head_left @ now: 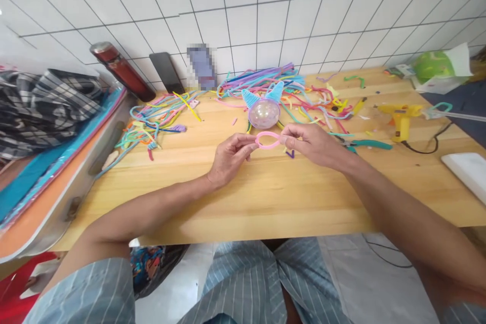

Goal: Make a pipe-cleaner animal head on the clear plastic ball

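Observation:
A pink ring point(269, 147), probably a bent pipe cleaner, is held up between my two hands over the middle of the table. My left hand point(231, 158) pinches its left side between thumb and fingers. On its right side, my right hand point(308, 143) grips it the same way. Just behind the ring sits a round clear ball point(264, 113) with a purple rim and two blue pointed ears point(274, 92) on top. A small dark purple bent piece point(290, 154) lies below my right hand.
Colourful pipe cleaners point(261, 81) pile up along the wall, with another bunch point(142, 134) to the left. At right lie teal-handled pliers point(372, 145), a yellow glue gun point(401, 120) with its cord and a white object point(466, 174). A red thermos point(123, 72) and a dark phone point(167, 72) stand at back left.

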`<control>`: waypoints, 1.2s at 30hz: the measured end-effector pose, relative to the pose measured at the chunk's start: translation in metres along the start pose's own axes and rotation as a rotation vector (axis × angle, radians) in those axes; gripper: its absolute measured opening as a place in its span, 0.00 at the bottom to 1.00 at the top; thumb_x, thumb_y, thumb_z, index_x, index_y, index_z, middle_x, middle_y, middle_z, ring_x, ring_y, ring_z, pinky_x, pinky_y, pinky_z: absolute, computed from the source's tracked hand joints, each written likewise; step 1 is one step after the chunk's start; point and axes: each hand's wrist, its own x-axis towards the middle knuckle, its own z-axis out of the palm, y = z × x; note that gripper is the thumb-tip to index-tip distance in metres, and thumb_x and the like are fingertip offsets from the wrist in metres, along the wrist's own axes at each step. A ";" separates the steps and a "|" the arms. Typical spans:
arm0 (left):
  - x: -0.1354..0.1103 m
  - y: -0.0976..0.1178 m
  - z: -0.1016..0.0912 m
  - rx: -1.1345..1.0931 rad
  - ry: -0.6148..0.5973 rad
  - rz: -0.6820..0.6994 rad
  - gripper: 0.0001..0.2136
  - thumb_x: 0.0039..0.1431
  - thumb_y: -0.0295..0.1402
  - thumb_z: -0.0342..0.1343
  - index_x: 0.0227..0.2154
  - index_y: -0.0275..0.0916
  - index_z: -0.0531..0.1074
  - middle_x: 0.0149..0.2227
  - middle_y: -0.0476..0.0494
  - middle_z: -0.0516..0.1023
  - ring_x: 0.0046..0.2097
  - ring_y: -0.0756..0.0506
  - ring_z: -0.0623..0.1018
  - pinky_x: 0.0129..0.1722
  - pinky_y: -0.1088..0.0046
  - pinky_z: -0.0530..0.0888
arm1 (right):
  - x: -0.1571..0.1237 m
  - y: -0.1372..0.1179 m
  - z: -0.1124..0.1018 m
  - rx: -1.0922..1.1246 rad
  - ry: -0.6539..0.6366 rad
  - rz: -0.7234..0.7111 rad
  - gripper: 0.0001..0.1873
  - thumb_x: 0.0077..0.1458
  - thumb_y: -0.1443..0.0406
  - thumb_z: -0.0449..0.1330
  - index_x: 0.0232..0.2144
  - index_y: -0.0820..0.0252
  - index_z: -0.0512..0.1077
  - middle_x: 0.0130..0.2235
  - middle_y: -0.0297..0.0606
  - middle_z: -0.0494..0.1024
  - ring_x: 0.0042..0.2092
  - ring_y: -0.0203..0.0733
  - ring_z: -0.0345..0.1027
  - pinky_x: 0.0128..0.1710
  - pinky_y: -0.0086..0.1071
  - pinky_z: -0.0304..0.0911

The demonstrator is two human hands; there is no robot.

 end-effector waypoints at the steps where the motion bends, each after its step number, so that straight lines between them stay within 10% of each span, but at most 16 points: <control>1: -0.002 0.001 -0.001 0.010 0.004 -0.008 0.16 0.60 0.45 0.74 0.44 0.40 0.83 0.39 0.43 0.89 0.26 0.54 0.78 0.25 0.79 0.76 | 0.000 0.001 0.001 0.000 -0.008 -0.014 0.15 0.67 0.54 0.58 0.34 0.56 0.75 0.26 0.32 0.76 0.27 0.38 0.65 0.30 0.33 0.54; 36: -0.009 -0.015 -0.009 0.050 -0.071 -0.056 0.13 0.55 0.45 0.77 0.38 0.42 0.90 0.35 0.40 0.90 0.23 0.54 0.76 0.24 0.78 0.76 | 0.000 0.037 0.027 0.135 -0.071 -0.042 0.18 0.65 0.50 0.60 0.32 0.56 0.73 0.28 0.30 0.69 0.31 0.38 0.60 0.33 0.34 0.54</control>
